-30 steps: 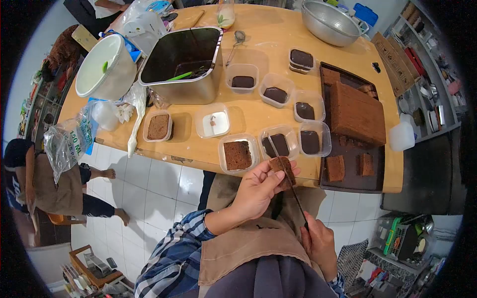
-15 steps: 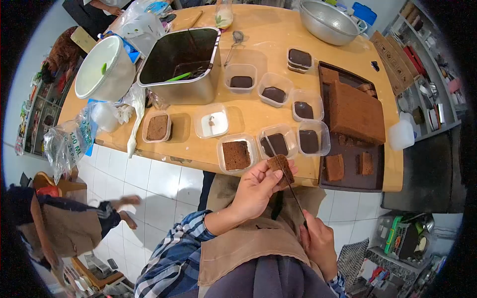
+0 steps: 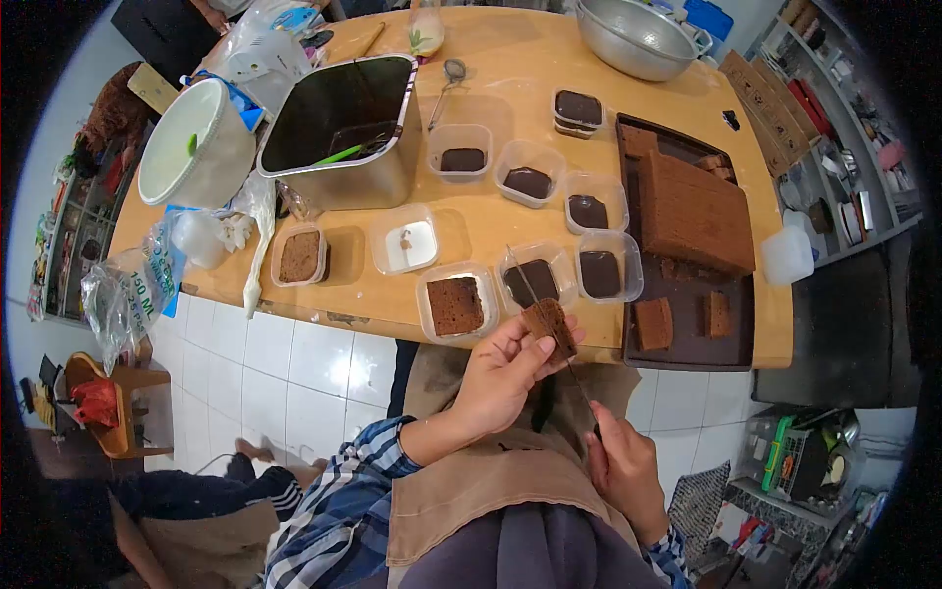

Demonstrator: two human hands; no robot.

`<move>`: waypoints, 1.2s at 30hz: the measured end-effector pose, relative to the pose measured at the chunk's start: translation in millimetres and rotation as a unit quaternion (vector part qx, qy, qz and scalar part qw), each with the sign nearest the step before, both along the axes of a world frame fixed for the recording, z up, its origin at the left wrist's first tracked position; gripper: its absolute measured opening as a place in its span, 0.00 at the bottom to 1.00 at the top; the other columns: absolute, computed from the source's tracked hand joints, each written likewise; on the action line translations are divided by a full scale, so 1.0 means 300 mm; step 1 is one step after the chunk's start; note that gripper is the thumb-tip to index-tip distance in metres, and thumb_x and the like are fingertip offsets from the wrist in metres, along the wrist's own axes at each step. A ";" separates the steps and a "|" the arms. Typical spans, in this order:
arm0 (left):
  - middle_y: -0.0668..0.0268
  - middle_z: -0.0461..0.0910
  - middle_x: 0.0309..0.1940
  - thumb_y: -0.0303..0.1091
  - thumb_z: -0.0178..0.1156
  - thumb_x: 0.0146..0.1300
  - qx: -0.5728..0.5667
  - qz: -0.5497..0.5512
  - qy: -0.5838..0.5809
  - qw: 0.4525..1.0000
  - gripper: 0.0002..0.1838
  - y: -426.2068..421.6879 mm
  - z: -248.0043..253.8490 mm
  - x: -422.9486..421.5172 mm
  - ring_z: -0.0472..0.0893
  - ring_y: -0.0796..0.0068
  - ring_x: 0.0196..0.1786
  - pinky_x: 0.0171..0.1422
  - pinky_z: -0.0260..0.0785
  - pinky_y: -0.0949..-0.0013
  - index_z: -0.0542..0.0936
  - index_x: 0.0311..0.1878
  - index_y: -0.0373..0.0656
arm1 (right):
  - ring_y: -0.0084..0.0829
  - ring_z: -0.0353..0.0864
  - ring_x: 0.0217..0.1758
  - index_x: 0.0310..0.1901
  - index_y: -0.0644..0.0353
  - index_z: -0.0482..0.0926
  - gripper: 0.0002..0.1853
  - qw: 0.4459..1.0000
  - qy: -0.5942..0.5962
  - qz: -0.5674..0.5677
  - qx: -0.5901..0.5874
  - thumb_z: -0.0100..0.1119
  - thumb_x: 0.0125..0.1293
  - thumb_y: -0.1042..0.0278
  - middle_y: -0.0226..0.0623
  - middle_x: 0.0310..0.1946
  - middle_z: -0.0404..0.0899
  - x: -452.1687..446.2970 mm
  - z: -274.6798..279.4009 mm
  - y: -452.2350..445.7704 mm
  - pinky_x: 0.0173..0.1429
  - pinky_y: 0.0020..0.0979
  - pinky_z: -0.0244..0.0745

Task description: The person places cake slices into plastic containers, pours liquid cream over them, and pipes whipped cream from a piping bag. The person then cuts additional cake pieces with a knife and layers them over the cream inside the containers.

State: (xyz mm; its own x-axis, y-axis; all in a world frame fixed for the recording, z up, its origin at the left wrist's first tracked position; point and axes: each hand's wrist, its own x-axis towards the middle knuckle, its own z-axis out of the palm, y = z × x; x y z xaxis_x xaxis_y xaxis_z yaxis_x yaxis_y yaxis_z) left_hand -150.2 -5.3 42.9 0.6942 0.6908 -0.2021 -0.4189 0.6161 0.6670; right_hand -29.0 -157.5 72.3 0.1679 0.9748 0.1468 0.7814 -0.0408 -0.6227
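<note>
My left hand (image 3: 502,375) grips a small piece of brown cake (image 3: 549,326) near the table's front edge. A long thin knife (image 3: 522,278) crosses at the cake piece, its handle in my closed right hand (image 3: 628,466). Whether the blade is in the cake or beside it I cannot tell. Just beyond the blade is a clear tub (image 3: 538,280) with a dark layer inside. To its left a tub holds a square of cake (image 3: 456,305) over something white. A tub of white cream (image 3: 407,242) with brown crumbs stands farther left.
A dark tray (image 3: 689,344) bears a large cake block (image 3: 699,211) and cut pieces. Several tubs with dark filling stand mid-table. Behind are a deep metal pan (image 3: 392,167), a white bucket (image 3: 193,147) and a metal bowl (image 3: 643,44). A person (image 3: 211,530) is at lower left.
The cake piece is turned slightly in my left hand, against the knife. The view has shifted a little. The person at lower left has moved lower and closer to me, uncovering a chair.
</note>
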 end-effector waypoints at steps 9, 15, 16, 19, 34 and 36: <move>0.52 0.72 0.58 0.32 0.47 0.71 -0.014 0.028 -0.007 0.999 0.18 0.019 -0.019 -0.001 0.74 0.57 0.60 0.62 0.69 0.57 0.66 0.61 0.37 | 0.42 0.72 0.20 0.55 0.68 0.71 0.24 1.000 0.003 0.006 -0.011 0.60 0.54 0.83 0.45 0.23 0.71 0.006 -0.025 -0.024 0.24 0.36 0.67; 0.52 0.73 0.57 0.32 0.46 0.71 0.007 0.027 0.010 1.000 0.16 0.013 -0.021 0.001 0.74 0.58 0.60 0.61 0.70 0.57 0.68 0.59 0.38 | 0.41 0.74 0.21 0.55 0.66 0.71 0.24 1.000 -0.014 -0.001 -0.026 0.61 0.55 0.80 0.44 0.24 0.73 -0.006 -0.012 -0.002 0.25 0.36 0.69; 0.52 0.73 0.57 0.32 0.46 0.71 0.007 0.028 0.010 1.000 0.16 0.013 -0.020 0.000 0.74 0.58 0.60 0.61 0.70 0.57 0.68 0.59 0.38 | 0.40 0.75 0.22 0.55 0.65 0.71 0.23 0.999 -0.022 -0.001 -0.035 0.61 0.56 0.77 0.43 0.25 0.74 -0.005 -0.015 0.000 0.25 0.36 0.71; 0.53 0.73 0.57 0.32 0.46 0.71 -0.002 0.028 0.007 1.000 0.16 0.024 -0.015 -0.010 0.74 0.58 0.59 0.61 0.70 0.57 0.69 0.58 0.38 | 0.39 0.77 0.22 0.56 0.63 0.71 0.22 0.999 -0.033 0.003 -0.027 0.61 0.58 0.74 0.42 0.26 0.75 0.003 -0.024 -0.005 0.25 0.36 0.72; 0.53 0.74 0.56 0.35 0.46 0.71 -0.053 0.009 -0.010 0.998 0.15 0.022 -0.024 -0.002 0.75 0.57 0.58 0.60 0.70 0.55 0.69 0.57 0.40 | 0.40 0.76 0.23 0.55 0.63 0.72 0.20 1.000 -0.027 0.006 -0.014 0.59 0.60 0.72 0.43 0.26 0.74 -0.001 -0.034 0.037 0.25 0.37 0.72; 0.53 0.74 0.56 0.35 0.45 0.72 -0.040 0.016 -0.013 0.999 0.15 0.022 -0.029 0.001 0.75 0.57 0.58 0.60 0.70 0.55 0.69 0.57 0.40 | 0.41 0.76 0.23 0.55 0.64 0.72 0.20 1.000 -0.020 0.003 -0.008 0.59 0.59 0.74 0.44 0.25 0.74 -0.001 -0.033 0.038 0.26 0.37 0.72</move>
State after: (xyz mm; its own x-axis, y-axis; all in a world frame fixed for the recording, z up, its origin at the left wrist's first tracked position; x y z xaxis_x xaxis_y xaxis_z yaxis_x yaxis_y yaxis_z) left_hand -150.1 1.3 34.1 0.6773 0.6957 -0.2391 -0.4566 0.6524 0.6049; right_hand -29.3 -146.2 62.2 0.1559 0.9783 0.1366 0.8054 -0.0458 -0.5910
